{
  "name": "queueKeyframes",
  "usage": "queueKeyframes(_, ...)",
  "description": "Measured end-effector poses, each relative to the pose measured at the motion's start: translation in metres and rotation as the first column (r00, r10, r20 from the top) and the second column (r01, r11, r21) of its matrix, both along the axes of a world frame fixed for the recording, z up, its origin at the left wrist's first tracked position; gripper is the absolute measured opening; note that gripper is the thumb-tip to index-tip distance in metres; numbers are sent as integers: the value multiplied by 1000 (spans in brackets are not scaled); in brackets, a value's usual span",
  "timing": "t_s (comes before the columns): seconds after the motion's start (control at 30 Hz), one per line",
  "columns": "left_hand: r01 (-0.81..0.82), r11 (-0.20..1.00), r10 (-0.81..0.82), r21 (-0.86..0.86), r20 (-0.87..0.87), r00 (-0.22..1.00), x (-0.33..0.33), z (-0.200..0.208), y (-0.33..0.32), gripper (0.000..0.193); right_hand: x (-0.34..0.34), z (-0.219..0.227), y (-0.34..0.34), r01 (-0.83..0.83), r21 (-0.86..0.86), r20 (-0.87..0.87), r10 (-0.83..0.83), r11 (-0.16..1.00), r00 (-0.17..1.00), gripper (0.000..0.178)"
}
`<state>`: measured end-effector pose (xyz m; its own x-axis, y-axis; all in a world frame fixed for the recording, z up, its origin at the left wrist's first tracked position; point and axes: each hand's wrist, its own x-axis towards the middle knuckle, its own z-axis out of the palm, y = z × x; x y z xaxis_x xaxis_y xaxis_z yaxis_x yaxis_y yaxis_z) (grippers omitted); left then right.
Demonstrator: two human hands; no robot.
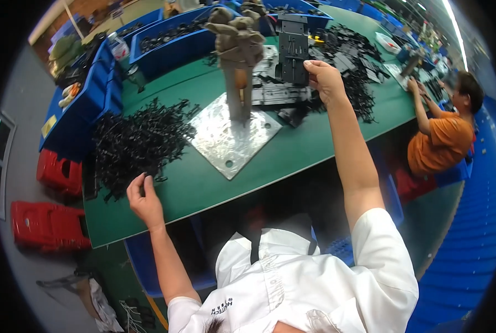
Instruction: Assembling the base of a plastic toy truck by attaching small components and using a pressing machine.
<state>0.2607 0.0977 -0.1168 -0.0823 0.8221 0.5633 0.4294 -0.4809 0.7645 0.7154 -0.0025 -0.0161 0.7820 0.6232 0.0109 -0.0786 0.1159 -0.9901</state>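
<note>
My right hand (326, 81) grips a black rectangular plastic plate (293, 49) by its right edge and holds it upright above the table. The plate has slots and raised ribs. At the near edge of a heap of small black plastic parts (142, 139) is my left hand (144, 204), fingers curled and the thumb and finger tips close together. Whatever they pinch, if anything, is too small to make out. Between my hands stands a metal post fixture (238, 91) on a shiny square base plate (228, 145), its top wrapped in brown cloth (234, 39).
More flat plates (278, 94) and dark parts lie behind the fixture on the green table (203, 191). Blue bins (173, 41) line its far and left sides. Red stools (48, 225) stand at left. A person in orange (442, 136) works at right.
</note>
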Motion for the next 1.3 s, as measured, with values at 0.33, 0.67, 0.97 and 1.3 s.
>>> queueKeyframes(0.33,284,913,-124,-292,463,878,-12,-9,23,25,-50,-57,-145,95,204,-185,-57,974,981,11)
queueKeyframes(0.67,163,985,-162,-56,21,987,1,-2,21,23,-95,-95,-185,122,197,-282,-64,973,957,10)
queueKeyframes(0.97,558,812,-294,-171,707,644,-30,-9,44,20,-123,-109,-180,173,27,-220,-163,984,962,17)
queueKeyframes(1.3,339,911,-260,-236,308,915,-1,0,14,21,-113,-118,-204,102,181,-283,-47,978,958,9)
